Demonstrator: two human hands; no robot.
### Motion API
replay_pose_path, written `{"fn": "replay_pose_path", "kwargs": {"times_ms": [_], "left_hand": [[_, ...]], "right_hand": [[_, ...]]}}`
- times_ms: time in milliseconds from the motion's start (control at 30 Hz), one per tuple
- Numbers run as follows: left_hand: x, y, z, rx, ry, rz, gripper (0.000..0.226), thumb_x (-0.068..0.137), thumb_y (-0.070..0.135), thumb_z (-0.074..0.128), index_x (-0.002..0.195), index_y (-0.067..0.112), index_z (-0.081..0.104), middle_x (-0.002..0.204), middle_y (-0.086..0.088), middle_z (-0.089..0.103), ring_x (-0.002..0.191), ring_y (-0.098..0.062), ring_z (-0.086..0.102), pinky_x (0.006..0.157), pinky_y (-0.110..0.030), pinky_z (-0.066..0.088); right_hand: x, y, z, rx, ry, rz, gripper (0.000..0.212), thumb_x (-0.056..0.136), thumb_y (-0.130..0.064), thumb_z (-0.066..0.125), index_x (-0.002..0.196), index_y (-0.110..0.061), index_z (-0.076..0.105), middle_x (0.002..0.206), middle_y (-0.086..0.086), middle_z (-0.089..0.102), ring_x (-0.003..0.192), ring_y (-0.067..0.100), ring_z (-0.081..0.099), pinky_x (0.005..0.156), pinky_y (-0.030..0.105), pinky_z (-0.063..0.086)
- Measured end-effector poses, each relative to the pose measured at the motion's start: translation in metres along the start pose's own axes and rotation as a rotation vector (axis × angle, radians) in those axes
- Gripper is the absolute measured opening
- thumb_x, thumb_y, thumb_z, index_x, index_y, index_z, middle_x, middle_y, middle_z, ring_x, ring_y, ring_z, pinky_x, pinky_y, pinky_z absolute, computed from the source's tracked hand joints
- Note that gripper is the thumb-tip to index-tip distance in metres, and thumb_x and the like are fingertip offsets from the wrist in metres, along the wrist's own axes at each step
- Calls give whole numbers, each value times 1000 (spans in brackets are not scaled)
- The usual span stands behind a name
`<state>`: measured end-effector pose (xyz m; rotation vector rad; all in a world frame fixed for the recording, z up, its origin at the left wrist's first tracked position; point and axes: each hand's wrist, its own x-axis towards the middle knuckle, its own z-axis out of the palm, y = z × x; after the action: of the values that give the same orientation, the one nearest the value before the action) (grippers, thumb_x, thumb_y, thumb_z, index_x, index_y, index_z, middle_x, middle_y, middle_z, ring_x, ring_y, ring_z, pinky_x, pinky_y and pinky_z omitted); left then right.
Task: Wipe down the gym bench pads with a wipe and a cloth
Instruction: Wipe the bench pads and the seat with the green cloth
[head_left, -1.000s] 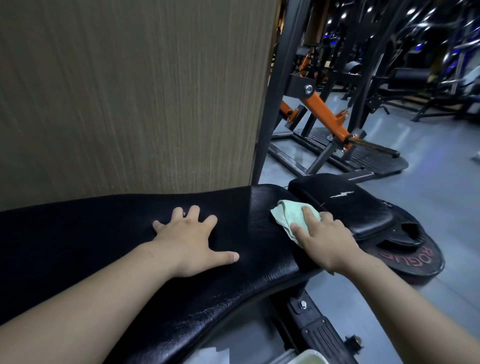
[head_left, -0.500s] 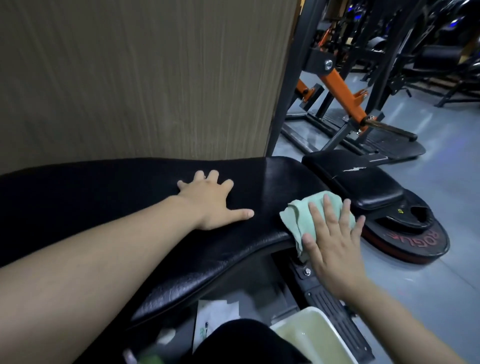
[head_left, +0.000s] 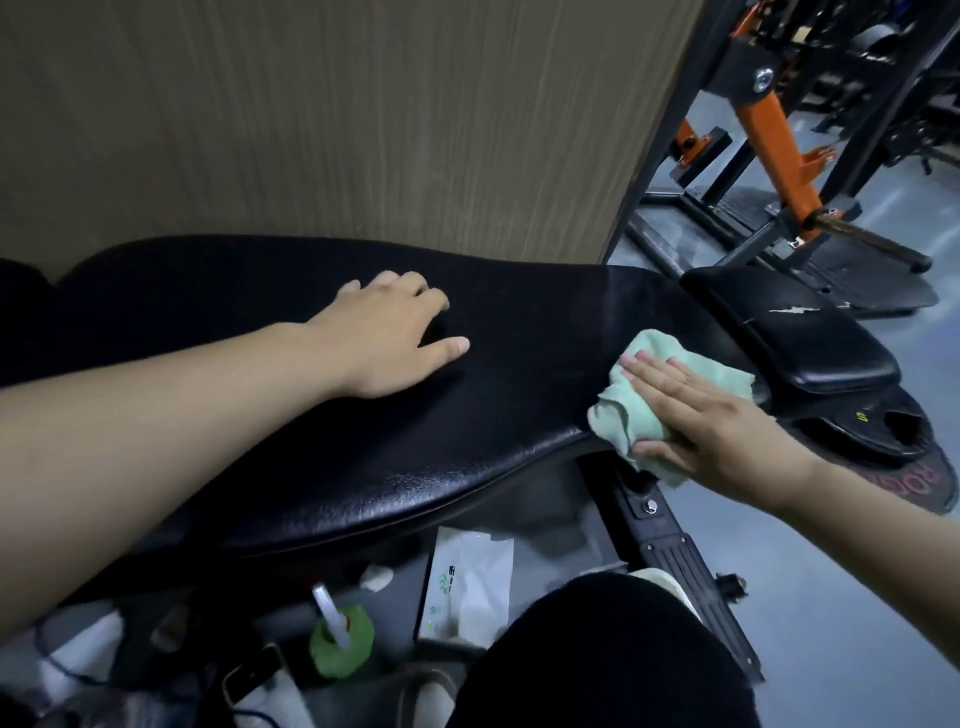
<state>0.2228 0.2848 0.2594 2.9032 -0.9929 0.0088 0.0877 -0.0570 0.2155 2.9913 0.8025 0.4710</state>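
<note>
Across the left and middle of the view runs the bench's long black back pad (head_left: 311, 441), its long axis lying left to right in front of the person, with a wood-grain wall panel (head_left: 311, 130) close behind. On its top face the left hand (head_left: 387, 338) rests flat, fingers loosely spread and holding nothing (a brace, I judge, rather than a working hand). Further right, where the pad's near edge curves down at its right end, the pale green cloth (head_left: 618, 421) lies bunched against the vinyl. The right hand (head_left: 701, 421) presses on it with straight fingers, thumb laid along the lower fold, not closed round it.

Just beyond sits the smaller seat pad (head_left: 810, 343), scuffed white on top, with a weight plate (head_left: 883, 441) on the floor beneath. The right hand is the nearer to that seat pad. A stroke back along the long axis would carry the cloth towards the left hand.

The back pad's left end sinks into shadow. Under the bench a white wipes packet (head_left: 467, 587) and a green-capped bottle (head_left: 343, 644) are blurred, the print unreadable. Which parts are already wiped cannot be told.
</note>
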Motion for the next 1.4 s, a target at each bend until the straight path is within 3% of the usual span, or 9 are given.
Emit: {"fn": "replay_pose_path", "kwargs": {"times_ms": [167, 500, 800, 1167, 1400], "left_hand": [[-21, -21, 0, -78, 36, -58, 63, 94, 61, 30, 141, 22, 45, 144, -1, 44, 134, -23, 38, 109, -51, 35], [-68, -68, 8, -112, 75, -94, 52, 97, 52, 35, 139, 25, 48, 144, 3, 44, 136, -22, 37, 113, -54, 31], [-110, -113, 7, -164, 118, -173, 47, 98, 47, 39, 136, 23, 51, 142, 3, 46, 136, -22, 36, 113, -55, 30], [-146, -160, 4, -139, 156, -175, 40, 101, 40, 43, 136, 23, 52, 142, 3, 46, 135, -21, 37, 110, -48, 33], [-177, -205, -9, -111, 225, -197, 39, 99, 34, 49, 135, 21, 54, 141, 3, 49, 135, -20, 37, 110, -46, 34]], "right_hand": [[38, -40, 11, 20, 45, -162, 68, 95, -47, 56, 143, -1, 44, 153, 11, 41, 143, 24, 37, 115, 45, 34], [80, -120, 14, 104, 52, -288, 71, 92, -49, 64, 142, -2, 48, 151, 12, 43, 142, 26, 37, 114, 47, 36], [110, -202, 21, 31, 133, -226, 72, 92, -59, 56, 135, -1, 57, 143, 14, 52, 135, 29, 47, 108, 46, 43], [147, -298, 33, -108, 226, -135, 70, 88, -55, 63, 122, 6, 65, 130, 22, 61, 122, 35, 59, 93, 49, 54], [178, -354, 44, -121, 225, -75, 65, 91, -51, 54, 117, 7, 67, 125, 27, 63, 117, 41, 61, 89, 52, 55]]}}
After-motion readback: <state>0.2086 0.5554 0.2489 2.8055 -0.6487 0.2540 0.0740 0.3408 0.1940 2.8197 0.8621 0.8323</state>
